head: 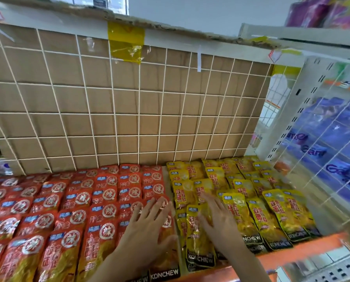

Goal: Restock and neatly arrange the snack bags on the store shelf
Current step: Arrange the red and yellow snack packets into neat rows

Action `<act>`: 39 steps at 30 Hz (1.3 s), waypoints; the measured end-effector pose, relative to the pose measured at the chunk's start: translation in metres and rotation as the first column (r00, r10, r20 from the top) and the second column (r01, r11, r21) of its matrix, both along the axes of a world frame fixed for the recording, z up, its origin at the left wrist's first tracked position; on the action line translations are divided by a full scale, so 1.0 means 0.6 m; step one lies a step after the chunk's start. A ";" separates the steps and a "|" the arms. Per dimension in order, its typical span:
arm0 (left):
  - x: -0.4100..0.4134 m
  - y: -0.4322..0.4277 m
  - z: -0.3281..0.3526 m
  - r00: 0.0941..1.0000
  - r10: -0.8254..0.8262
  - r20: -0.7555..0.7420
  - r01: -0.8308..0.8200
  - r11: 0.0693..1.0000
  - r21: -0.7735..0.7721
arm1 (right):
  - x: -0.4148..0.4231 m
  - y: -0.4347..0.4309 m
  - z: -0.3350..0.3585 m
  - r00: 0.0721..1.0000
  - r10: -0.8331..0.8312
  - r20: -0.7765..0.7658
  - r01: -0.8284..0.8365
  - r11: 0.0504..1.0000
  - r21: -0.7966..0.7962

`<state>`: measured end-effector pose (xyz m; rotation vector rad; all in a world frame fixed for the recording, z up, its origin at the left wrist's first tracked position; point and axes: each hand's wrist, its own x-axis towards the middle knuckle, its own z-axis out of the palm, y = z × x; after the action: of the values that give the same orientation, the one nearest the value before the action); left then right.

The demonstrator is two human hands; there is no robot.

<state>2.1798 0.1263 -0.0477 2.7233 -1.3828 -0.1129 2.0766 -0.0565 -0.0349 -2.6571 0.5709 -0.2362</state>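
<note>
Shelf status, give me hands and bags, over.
Left hand flat on red snack bags, right hand flat on yellow snack bags, both open. Bags lie in overlapping rows, colours side by side. Nothing seen blocking either hand.

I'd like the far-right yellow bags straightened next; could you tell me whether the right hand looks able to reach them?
Probably yes: the right hand rests flat on yellow bags just beside them, and nothing stands between it and the far-right yellow bags.
</note>
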 end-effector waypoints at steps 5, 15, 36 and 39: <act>-0.019 -0.024 0.007 0.991 0.121 -0.049 -0.118 0.991 0.068 | 0.016 -0.048 0.017 0.992 0.124 -0.025 -0.124 0.992 0.004; -0.032 -0.028 -0.017 0.992 0.126 -0.012 -0.124 0.987 0.098 | 0.053 -0.124 0.023 0.934 0.356 0.010 -0.357 0.933 0.038; 0.129 -0.144 0.039 0.969 0.192 -0.156 -0.220 0.957 -0.188 | 0.221 -0.144 0.035 0.943 0.285 -0.170 -0.300 0.951 -0.074; 0.143 -0.150 0.035 0.956 0.193 -0.222 -0.242 0.945 -0.221 | 0.248 -0.146 0.029 0.954 0.234 -0.189 -0.231 0.972 0.041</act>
<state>2.2658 0.0364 -0.0268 2.5555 -0.9640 -0.1775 2.2255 -0.1443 -0.0175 -2.7154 0.3098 0.0961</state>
